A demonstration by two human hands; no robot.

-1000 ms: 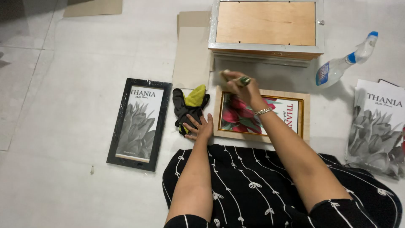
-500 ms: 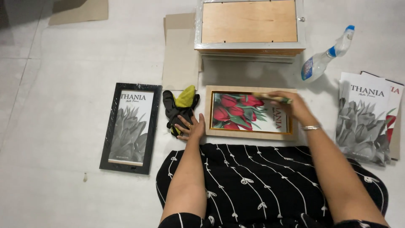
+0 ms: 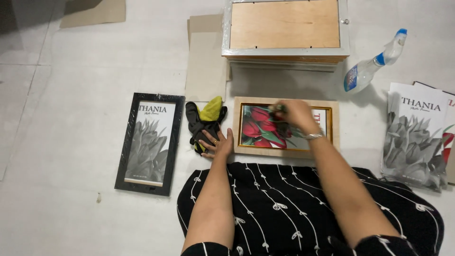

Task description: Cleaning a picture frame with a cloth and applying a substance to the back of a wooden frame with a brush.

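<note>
A light wooden picture frame (image 3: 284, 150) with a red tulip print lies flat on the floor in front of my lap. My right hand (image 3: 295, 115) is over the middle of its glass, fingers closed on a small dark green object that is blurred. My left hand (image 3: 216, 143) lies flat on a black and yellow cloth (image 3: 204, 118) just left of the frame, fingers spread. A bracelet shows on my right wrist.
A black frame (image 3: 150, 142) with a grey flower print lies to the left. A stack of frames (image 3: 284, 28) with a wooden back on top sits behind. A spray bottle (image 3: 372, 66) lies at the back right, printed sheets (image 3: 414, 135) at the right, cardboard (image 3: 204, 57) behind the cloth.
My right hand swept from the frame's upper left to its right end, then back left to the middle of the glass. My left hand stayed on the cloth.
</note>
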